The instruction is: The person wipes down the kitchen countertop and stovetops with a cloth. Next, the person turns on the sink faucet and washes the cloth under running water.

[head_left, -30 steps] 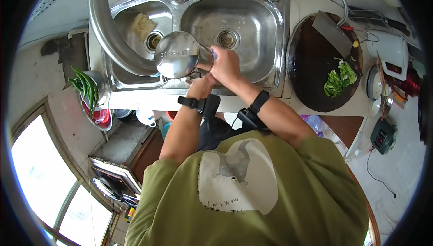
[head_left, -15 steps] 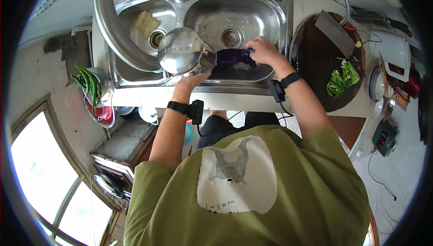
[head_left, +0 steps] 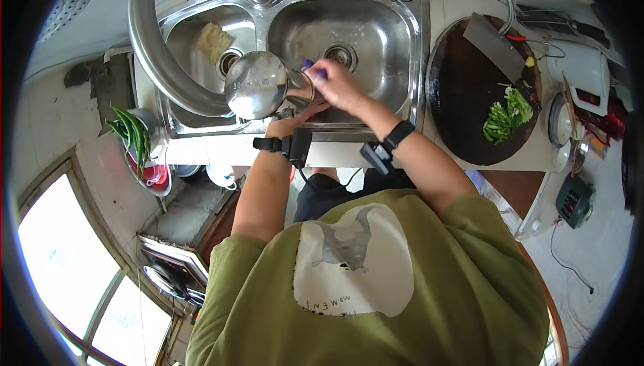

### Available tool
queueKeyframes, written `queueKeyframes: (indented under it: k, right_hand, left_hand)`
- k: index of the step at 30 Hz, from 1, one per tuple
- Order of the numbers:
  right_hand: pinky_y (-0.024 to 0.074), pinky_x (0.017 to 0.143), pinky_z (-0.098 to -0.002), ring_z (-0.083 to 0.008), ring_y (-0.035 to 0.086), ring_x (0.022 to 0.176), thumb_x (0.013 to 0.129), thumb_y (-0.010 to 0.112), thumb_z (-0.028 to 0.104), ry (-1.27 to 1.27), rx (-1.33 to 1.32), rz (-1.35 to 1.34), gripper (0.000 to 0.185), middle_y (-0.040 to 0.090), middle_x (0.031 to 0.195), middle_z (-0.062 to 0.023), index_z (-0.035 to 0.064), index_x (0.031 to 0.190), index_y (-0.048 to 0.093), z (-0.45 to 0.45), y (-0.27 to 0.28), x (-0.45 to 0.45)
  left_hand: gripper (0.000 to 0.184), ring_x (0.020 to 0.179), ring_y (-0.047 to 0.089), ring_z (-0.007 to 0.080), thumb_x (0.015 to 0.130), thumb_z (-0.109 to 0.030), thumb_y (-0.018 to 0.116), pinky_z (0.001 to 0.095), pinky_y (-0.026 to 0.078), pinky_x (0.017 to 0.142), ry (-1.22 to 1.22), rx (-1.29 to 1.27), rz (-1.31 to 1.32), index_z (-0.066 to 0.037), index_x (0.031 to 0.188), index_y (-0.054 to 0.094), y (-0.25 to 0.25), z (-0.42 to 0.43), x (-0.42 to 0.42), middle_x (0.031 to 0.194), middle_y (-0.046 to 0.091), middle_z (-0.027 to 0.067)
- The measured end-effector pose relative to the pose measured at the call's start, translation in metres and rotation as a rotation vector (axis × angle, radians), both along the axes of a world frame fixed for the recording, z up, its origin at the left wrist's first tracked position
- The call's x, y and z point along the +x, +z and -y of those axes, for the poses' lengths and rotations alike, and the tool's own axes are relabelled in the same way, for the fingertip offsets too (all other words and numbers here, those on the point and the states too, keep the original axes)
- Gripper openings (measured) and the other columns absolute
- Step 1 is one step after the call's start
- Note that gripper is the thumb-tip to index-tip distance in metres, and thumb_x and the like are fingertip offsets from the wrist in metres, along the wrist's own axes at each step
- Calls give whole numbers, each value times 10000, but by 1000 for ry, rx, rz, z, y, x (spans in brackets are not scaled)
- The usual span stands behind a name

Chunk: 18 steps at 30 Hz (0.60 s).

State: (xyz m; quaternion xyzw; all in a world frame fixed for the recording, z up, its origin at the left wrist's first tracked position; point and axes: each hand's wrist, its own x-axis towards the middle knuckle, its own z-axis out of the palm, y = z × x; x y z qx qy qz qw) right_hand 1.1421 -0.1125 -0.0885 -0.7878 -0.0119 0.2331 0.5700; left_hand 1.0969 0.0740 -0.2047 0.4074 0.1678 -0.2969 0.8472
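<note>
1. Fingers of the right hand (head_left: 341,86) pinch a purple item (head_left: 308,64) over the large basin (head_left: 390,64).
2. Left hand (head_left: 288,125): grip unclear, partly behind the steel cylinder (head_left: 256,86).
3. Loose pinch might drop it.

Forearms (head_left: 429,158) stretched forward, right hand (head_left: 337,86) curled, left hand (head_left: 287,125) partly hidden near it

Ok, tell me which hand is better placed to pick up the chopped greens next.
Probably the right hand: it is nearer the chopped greens and the round board. It seems to hold a purple thing, so may need freeing first. The left hand, partly hidden, is farther off.
</note>
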Motion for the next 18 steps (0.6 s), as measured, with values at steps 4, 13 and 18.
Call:
queueKeyframes:
  k: [4,13,18]
  right_hand:
    - [553,837,-464,-401,694,1008,884,770,275,-18,-48,531,373,728,1037,-207,70,1172,650,-21,17,-33]
    - [522,601,-509,-419,670,647,1006,612,367,-94,-340,385,347,680,701,-193,105,802,712,-15,25,-21]
    - [541,560,-503,-383,679,597,980,593,360,-108,-548,458,362,684,663,-169,111,747,715,-2,-7,14]
  left_hand:
    - [406,1168,627,271,1022,-382,546,465,508,1030,128,37,-69,-98,1312,565,-30,23,-1,1290,627,113]
    - [393,965,696,242,1067,-399,426,421,577,803,389,37,-151,-83,1156,642,-2,47,3,1052,703,103]
    - [421,1027,684,270,1030,-306,332,441,566,876,197,373,-49,-47,1184,625,17,55,-6,1084,684,127]
